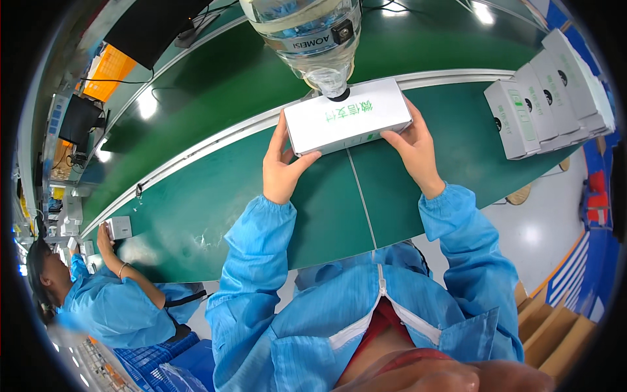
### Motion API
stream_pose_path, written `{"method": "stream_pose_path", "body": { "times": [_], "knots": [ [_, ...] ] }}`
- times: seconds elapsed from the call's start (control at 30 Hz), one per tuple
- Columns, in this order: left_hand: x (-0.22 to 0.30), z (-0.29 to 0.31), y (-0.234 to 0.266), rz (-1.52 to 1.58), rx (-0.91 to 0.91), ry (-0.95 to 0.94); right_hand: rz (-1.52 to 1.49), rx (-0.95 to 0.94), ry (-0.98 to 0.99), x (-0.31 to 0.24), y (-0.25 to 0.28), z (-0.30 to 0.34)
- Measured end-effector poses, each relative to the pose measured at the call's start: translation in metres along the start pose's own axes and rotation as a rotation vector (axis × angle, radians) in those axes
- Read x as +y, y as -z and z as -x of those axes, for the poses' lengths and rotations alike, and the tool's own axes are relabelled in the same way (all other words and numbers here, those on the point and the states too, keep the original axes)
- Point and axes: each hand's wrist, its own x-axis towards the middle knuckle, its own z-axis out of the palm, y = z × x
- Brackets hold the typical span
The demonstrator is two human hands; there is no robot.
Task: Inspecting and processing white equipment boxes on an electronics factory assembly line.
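A white rectangular carton (310, 127) with green print sits between my two hands, by the far rail of the green work surface (320, 202). My left hand (283, 164) grips its left end, thumb along the near edge and fingers behind. At the right end, my right hand (416, 149) clasps it the same way. A cylindrical device wrapped in clear film (310, 42) reaches down from above. Its narrow end has a dark round tip (339, 97) at the carton's far edge; whether the two touch, I cannot tell.
Several similar white cartons (513, 124) stand in a row at the right end. On the left, a co-worker in blue (114, 310) handles a small white box (120, 227). A metal rail (215, 140) runs along the far side. Brown cardboard (555, 336) stands at lower right.
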Motion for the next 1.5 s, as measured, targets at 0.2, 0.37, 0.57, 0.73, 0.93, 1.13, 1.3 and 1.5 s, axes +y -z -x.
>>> {"method": "stream_pose_path", "body": {
  "times": [0.2,0.37,0.57,0.73,0.93,1.13,1.3,1.5],
  "knots": [
    [-0.004,0.002,-0.004,0.122,-0.012,-0.02,0.12,-0.008,0.068,-0.008,0.003,0.003],
    [-0.001,0.001,-0.005,0.134,-0.021,-0.035,0.049,0.039,0.071,-0.003,0.0,0.004],
    [-0.002,-0.001,-0.002,0.179,0.015,-0.009,0.088,0.067,0.03,-0.005,0.0,0.005],
    [0.001,-0.002,-0.003,0.165,0.044,-0.016,0.109,0.073,0.009,-0.01,-0.001,0.005],
    [0.001,-0.002,-0.004,0.182,0.041,-0.003,0.107,0.088,0.025,-0.009,-0.003,0.003],
    [0.001,-0.003,-0.003,0.132,0.043,-0.042,0.073,0.085,0.047,-0.01,-0.002,0.003],
    [0.003,-0.002,-0.003,0.116,0.039,-0.031,0.092,0.089,0.039,-0.012,-0.001,0.005],
    [0.0,-0.004,-0.004,0.113,0.073,-0.046,0.095,0.082,0.035,-0.009,0.0,0.003]
  ]
}}
